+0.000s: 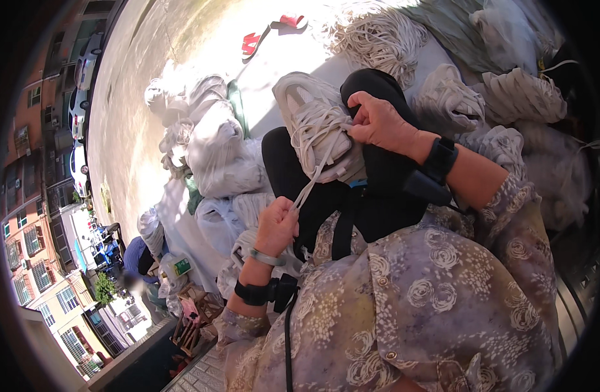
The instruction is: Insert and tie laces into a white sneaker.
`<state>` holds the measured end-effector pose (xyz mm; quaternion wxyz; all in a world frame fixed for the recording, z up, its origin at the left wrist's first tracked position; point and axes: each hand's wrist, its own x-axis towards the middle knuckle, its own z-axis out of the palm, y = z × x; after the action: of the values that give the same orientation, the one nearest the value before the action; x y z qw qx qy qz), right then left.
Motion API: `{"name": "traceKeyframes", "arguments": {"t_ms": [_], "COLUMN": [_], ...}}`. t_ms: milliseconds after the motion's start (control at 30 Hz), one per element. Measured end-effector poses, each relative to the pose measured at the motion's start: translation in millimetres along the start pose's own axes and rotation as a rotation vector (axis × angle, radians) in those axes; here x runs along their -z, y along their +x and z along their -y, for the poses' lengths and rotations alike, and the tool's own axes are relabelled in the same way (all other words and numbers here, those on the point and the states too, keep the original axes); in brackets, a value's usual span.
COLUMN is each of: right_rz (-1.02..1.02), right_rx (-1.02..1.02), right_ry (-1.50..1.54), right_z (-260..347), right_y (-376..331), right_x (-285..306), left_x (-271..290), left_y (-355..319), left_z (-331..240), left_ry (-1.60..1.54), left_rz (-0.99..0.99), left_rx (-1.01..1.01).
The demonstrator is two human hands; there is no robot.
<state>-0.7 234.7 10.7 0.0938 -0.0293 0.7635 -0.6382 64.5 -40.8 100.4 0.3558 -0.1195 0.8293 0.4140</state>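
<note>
White shoe (306, 108) (loosely laced); left fingers (289, 226) and right fingers (361, 134) both pinch lace (307, 190).

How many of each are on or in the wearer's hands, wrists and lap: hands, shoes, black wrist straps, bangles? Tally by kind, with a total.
Hands: 2 (left hand, right hand)
Shoes: 1 (white shoe)
Black wrist straps: 2 (left strap, right strap)
Bangles: 1 (pale bangle)
Total: 6
</note>
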Motion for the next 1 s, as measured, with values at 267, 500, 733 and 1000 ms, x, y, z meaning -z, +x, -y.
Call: {"name": "traceKeyframes", "arguments": {"t_ms": [267,500,733,1000], "right_rz": [0.175,0.119,0.189,0.283], "right_rx": [-0.461,-0.494,-0.489,-0.469], "right_ry": [0.19,0.229,0.394,0.369], "right_z": [28.6,26.5,27.1,25.3], "right_y": [16.1,18.9,14.3,13.5], "right_x": [10.5,7.6,14.6,15.0], "left_x": [29.5,84.0,87.0,64.8], "left_y": [7.1,-14.6,19.4,38.0], "left_z": [-12.3,-25.1,48.4,79.9], "left_ry": [-0.223,-0.482,0.523,0.845], "left_rz": [0.031,-0.277,-0.665,-0.58], "left_rx": [-0.171,-0.436,-0.429,-0.334]}}
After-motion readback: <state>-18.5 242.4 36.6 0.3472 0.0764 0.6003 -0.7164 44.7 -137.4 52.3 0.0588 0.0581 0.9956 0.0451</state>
